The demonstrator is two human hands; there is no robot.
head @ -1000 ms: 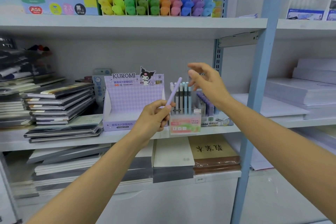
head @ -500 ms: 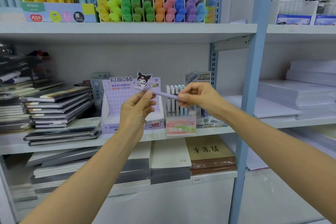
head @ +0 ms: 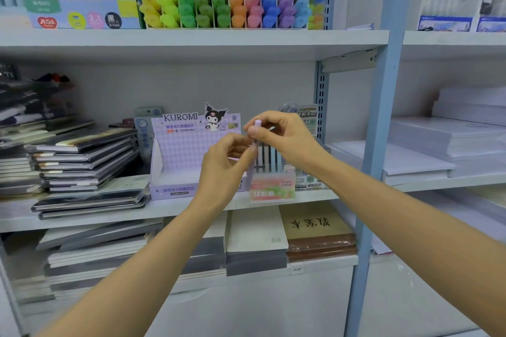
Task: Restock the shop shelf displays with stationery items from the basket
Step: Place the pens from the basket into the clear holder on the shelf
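Two bare forearms reach in from the near edge and meet in front of the middle shelf (head: 169,208). The left hand (head: 227,164) has its fingers curled, thumb and forefinger tips pinching the purple pen (head: 257,124) about halfway along its shaft. The right hand (head: 284,139), a touch higher and just to the right, grips the same pen near its top end between thumb and forefinger, the other fingers bent loosely behind. The pen stands almost upright, long axis close to vertical with the top leaning slightly right; its rounded lilac end points up and its lower end points down toward the Fruit Soda display box (head: 273,190), which sits at the front of the shelf with other pens standing in it. Whether the lower tip touches the box I cannot tell. Just left of that box stands a lilac Kuromi display box (head: 180,150), and farther left lie stacked notebooks (head: 87,156). On the shelf above, a rack of highlighters (head: 227,5) runs from yellow through green and orange to blue. To the far right, past the blue upright post (head: 380,117), are white paper reams (head: 438,145).
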